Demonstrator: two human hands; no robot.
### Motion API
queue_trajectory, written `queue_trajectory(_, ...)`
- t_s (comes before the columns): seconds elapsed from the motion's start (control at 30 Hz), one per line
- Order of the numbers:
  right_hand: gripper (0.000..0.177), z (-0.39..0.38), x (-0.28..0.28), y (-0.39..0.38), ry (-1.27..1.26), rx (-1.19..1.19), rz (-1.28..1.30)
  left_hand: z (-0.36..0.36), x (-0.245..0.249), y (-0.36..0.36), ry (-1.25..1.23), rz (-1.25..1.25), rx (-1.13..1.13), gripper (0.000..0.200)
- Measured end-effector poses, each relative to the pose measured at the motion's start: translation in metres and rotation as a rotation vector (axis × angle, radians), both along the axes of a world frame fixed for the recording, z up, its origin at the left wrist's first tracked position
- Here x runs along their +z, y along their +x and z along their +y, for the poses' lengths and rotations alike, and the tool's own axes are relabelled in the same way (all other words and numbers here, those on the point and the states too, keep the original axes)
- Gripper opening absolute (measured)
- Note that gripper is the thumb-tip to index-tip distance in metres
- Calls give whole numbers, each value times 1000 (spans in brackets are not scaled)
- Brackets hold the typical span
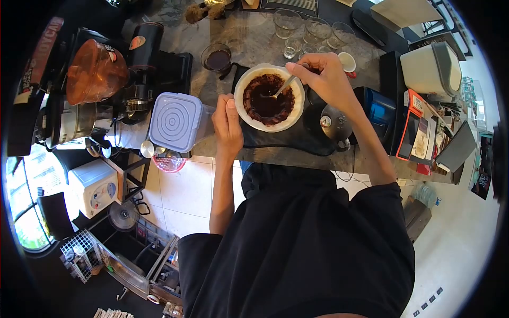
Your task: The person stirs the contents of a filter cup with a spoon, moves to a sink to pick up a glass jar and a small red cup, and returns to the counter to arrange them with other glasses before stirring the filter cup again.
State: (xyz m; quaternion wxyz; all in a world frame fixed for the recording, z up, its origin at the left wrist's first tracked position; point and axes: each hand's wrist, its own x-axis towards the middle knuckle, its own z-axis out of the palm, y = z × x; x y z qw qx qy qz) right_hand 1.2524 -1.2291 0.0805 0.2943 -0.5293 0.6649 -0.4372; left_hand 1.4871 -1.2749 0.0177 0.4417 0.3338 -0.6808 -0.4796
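A paper filter point(249, 119) lines a round dripper in front of me, with dark wet coffee grounds point(265, 108) inside and up its walls. My left hand point(228, 124) is closed against the dripper's left side, thumb upright by the rim. From the right, my right hand point(324, 79) pinches the handle of a metal spoon point(286, 86). The spoon tilts down into the coffee, and its tip dips below the surface. What stands under the dripper is hidden from above.
A lilac-lidded tub point(172, 123) stands left, beside a coffee grinder point(95, 71). Behind are a glass of dark liquid point(218, 59), several clear glasses point(287, 24) and a small white cup point(347, 62). Close on the right sits a dark kettle point(336, 122). The counter edge point(265, 155) runs before my body.
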Motion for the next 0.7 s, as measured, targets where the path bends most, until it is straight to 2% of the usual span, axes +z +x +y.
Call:
queue_trajectory(0.37, 28, 2, -1, -6, 47, -10, -243, 0, 0, 0, -3, -11, 16, 25)
queue_trajectory(0.6, 24, 13, 37, -1, 32, -11, -230, 0, -1, 0, -14, -2, 12, 25)
queue_trajectory(0.7, 22, 19, 47, 0, 20, 45, -95, 0, -2, 0, -14, 4, 11, 25)
